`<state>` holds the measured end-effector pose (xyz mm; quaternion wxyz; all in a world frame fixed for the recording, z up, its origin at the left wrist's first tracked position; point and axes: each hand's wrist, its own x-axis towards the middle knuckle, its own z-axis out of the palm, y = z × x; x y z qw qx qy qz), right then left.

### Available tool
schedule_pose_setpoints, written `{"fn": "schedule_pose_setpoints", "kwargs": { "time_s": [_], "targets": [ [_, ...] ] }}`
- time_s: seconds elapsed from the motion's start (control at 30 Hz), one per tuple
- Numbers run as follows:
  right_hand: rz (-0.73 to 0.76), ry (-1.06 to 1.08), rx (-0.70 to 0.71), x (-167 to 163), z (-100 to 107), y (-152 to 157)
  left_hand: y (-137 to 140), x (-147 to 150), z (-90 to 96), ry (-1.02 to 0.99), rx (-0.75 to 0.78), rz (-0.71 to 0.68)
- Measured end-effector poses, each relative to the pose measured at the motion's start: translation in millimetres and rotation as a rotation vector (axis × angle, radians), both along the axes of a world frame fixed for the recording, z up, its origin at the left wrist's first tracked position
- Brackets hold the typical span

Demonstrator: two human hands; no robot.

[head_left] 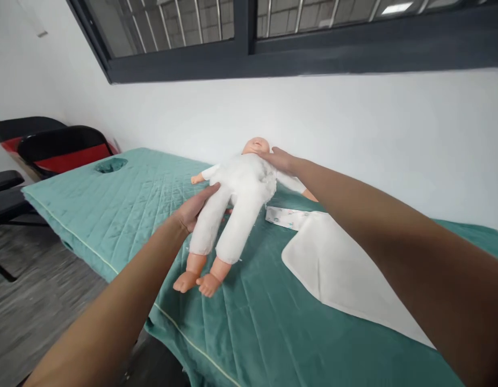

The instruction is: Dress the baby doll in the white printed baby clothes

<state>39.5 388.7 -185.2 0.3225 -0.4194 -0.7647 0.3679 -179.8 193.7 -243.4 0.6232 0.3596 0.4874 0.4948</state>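
A baby doll (237,204) in a white fleece suit lies face up on a teal quilted massage table (123,209), head toward the wall and bare feet toward the near edge. My left hand (197,207) is under the doll's hip and thigh on its left side, fingers wrapped against the white suit. My right hand (278,159) rests at the doll's neck and shoulder, just below the head. Beside the doll lies a white cloth pad (337,269) with a printed strip (287,217) at its far end.
The table has a face hole (110,165) at its far left end. Black and red chairs (59,148) stand past that end. A white wall (353,123) and a dark-framed window (249,37) run behind the table. Grey floor (39,301) lies to the left.
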Motion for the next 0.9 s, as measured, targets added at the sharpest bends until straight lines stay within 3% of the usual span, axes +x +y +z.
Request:
{"fn": "schedule_pose_setpoints", "kwargs": {
  "time_s": [0.13,0.23,0.33,0.5,0.67,0.8,0.9],
  "targets": [
    [-0.080,-0.145,0.037,69,41,-16,-10,75,16.8,-0.020,0.126,-0.030],
    [-0.208,-0.231,0.059,137,47,-31,-17,146,7.5,-0.064,0.193,-0.072],
    [-0.360,-0.288,0.024,209,29,-53,-22,216,-18.1,-0.079,0.260,-0.117],
    [-0.409,-0.307,-0.053,307,-18,-93,-35,303,-54.3,-0.047,0.240,-0.270],
    [-0.563,-0.356,-0.083,348,-52,-93,-48,339,-55.9,-0.099,0.114,-0.275],
    [-0.526,-0.409,-0.064,348,-70,-75,-52,345,-55.7,-0.125,0.064,-0.231],
    [-0.468,-0.495,-0.020,349,-72,-71,-50,336,-57.2,-0.017,0.074,-0.201]
  ]
}}
